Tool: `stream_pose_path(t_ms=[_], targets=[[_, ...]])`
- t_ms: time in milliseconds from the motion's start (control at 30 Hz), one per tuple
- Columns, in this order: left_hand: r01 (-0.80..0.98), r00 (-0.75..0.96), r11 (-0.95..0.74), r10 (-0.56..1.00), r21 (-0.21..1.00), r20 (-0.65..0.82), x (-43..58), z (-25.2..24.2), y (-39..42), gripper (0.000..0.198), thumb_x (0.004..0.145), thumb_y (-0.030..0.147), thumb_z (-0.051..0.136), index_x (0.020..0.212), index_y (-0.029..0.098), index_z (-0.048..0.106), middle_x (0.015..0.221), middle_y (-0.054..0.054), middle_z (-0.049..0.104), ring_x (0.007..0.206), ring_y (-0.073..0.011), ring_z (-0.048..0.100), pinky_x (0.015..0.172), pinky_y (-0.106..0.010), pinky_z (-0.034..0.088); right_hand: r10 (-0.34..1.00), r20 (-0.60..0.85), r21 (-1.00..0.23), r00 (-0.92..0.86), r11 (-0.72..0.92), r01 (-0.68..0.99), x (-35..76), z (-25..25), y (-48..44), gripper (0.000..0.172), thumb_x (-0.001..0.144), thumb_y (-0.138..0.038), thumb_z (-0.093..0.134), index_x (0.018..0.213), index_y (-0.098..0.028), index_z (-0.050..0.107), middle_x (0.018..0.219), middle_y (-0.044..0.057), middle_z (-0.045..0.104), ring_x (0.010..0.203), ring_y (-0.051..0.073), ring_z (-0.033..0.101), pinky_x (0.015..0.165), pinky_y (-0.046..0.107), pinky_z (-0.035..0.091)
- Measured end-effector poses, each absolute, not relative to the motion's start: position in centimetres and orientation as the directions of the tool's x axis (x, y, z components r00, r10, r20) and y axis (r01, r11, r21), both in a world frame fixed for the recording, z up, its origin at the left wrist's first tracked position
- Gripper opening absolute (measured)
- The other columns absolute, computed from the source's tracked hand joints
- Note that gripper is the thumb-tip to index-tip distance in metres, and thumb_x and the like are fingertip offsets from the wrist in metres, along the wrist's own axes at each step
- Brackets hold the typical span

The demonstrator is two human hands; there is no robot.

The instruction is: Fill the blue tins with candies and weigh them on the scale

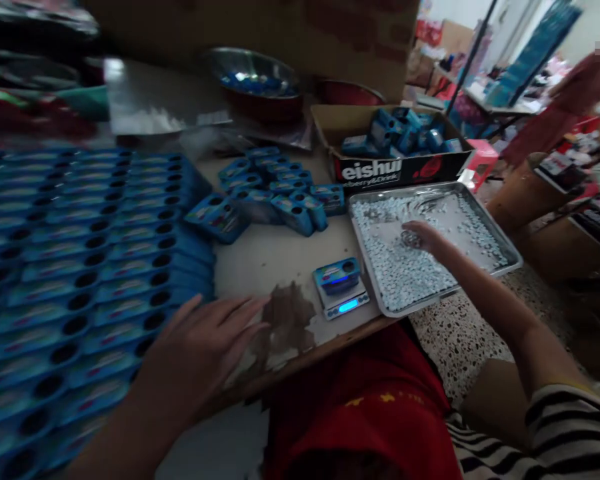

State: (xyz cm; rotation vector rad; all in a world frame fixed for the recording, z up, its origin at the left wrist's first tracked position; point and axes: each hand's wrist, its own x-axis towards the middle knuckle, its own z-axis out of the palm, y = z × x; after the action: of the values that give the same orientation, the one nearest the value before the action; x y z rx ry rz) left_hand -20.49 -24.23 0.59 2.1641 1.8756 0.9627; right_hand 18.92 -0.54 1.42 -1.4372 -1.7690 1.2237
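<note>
My right hand (427,237) is closed on a small, shiny metal scoop (410,239) over a shallow metal tray (453,219). Small whitish-blue tablet-like pieces (405,277) are spread in the tray, with bare metal showing in places. My left hand (205,343) has its fingers stretched out and appears to hold nothing. It is just right of stacked blue packs (125,267), near the table's front edge. Between my hands, a blue pack (336,273) rests on a small digital scale (330,310) with a lit blue display.
Loose blue packs (255,200) lie behind the scale. A cardboard box (395,170) with more packs stands behind the tray. At the back, a metal bowl (253,60) holds blue items beside a plastic bag (150,100). Cartons (525,200) stand to the right of the table.
</note>
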Motion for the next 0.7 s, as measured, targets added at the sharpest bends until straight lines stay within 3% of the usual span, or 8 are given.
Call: stream_pose_path(t_ms=[67,133,200,267,300,467,600,700], targets=[[0.907,0.150,-0.255,0.939,0.335,0.309,-20.4,1.2,-25.0,0.031,0.101,0.040,0.056,0.123,0.036,0.078,0.125,-0.007,0.081,0.114,-0.0348,0.076,0.118,-0.060,0.048,0.948,-0.193,-0.875,-0.251,-0.051,0.481,19.1,1.3,0.2,0.027,0.092,-0.038,0.067,0.076,-0.021,0.053,0.059,-0.005,0.056,0.060,0.010,0.054,0.064,0.023,0.045],[0.918,0.199,-0.271,0.946,0.289,0.255,-19.7,1.4,-25.0,0.033,0.105,0.034,0.055,0.131,0.026,0.074,0.130,-0.011,0.079,0.119,-0.0317,0.074,0.116,-0.053,0.051,0.952,-0.194,-0.783,-0.236,-0.006,0.622,19.1,0.9,0.9,0.017,0.083,-0.029,0.072,0.078,-0.020,0.058,0.059,-0.004,0.056,0.059,0.012,0.052,0.061,0.024,0.042],[0.916,0.221,-0.283,0.947,0.283,0.234,-19.0,1.1,-24.4,0.033,0.105,0.031,0.058,0.133,0.021,0.073,0.129,-0.013,0.079,0.119,-0.0311,0.074,0.111,-0.050,0.055,0.946,-0.142,-0.563,-0.291,0.164,0.810,19.0,0.5,1.2,0.007,0.077,-0.020,0.073,0.079,-0.020,0.066,0.059,-0.002,0.058,0.062,0.014,0.054,0.063,0.026,0.039],[0.911,0.221,-0.282,0.950,0.302,0.221,-18.6,0.5,-23.9,0.032,0.104,0.028,0.059,0.133,0.021,0.073,0.128,-0.013,0.079,0.119,-0.0311,0.074,0.107,-0.049,0.057,0.913,-0.137,-0.332,-0.384,0.323,0.886,19.2,0.4,1.2,0.006,0.074,-0.016,0.072,0.079,-0.019,0.071,0.062,0.000,0.063,0.066,0.017,0.058,0.066,0.028,0.038],[0.906,0.214,-0.277,0.952,0.320,0.219,-18.5,0.2,-23.7,0.032,0.104,0.027,0.060,0.132,0.021,0.073,0.128,-0.013,0.079,0.120,-0.0310,0.074,0.107,-0.048,0.058,0.900,-0.162,-0.303,-0.406,0.346,0.888,19.3,0.4,1.2,0.006,0.074,-0.017,0.073,0.080,-0.019,0.072,0.063,0.001,0.064,0.067,0.017,0.060,0.066,0.028,0.039],[0.820,0.132,-0.232,0.966,0.524,0.220,-18.2,-0.3,-23.4,0.031,0.102,0.028,0.063,0.130,0.023,0.074,0.130,-0.010,0.078,0.123,-0.0281,0.073,0.107,-0.044,0.060,0.864,-0.357,-0.617,-0.356,0.068,0.784,19.3,1.4,0.7,0.027,0.073,-0.039,0.084,0.088,-0.018,0.074,0.051,-0.004,0.058,0.048,0.012,0.051,0.052,0.026,0.036],[0.666,-0.026,-0.102,0.987,0.739,0.160,-17.1,-1.1,-22.6,0.032,0.097,0.035,0.070,0.127,0.025,0.075,0.127,-0.007,0.079,0.119,-0.0269,0.074,0.105,-0.041,0.061,0.803,-0.430,-0.726,-0.412,-0.036,0.687,17.9,2.5,-0.2,0.036,0.065,-0.042,0.093,0.081,-0.018,0.072,0.051,-0.004,0.057,0.047,0.008,0.045,0.048,0.025,0.031],[0.536,-0.117,-0.053,0.984,0.843,0.136,-15.9,-2.5,-21.4,0.044,0.091,0.037,0.078,0.132,0.023,0.073,0.129,-0.009,0.078,0.119,-0.0275,0.075,0.107,-0.042,0.060,0.762,-0.431,-0.806,-0.483,-0.085,0.586,16.4,3.9,-0.9,0.039,0.065,-0.043,0.096,0.081,-0.019,0.071,0.054,-0.004,0.059,0.049,0.008,0.046,0.046,0.024,0.030]])
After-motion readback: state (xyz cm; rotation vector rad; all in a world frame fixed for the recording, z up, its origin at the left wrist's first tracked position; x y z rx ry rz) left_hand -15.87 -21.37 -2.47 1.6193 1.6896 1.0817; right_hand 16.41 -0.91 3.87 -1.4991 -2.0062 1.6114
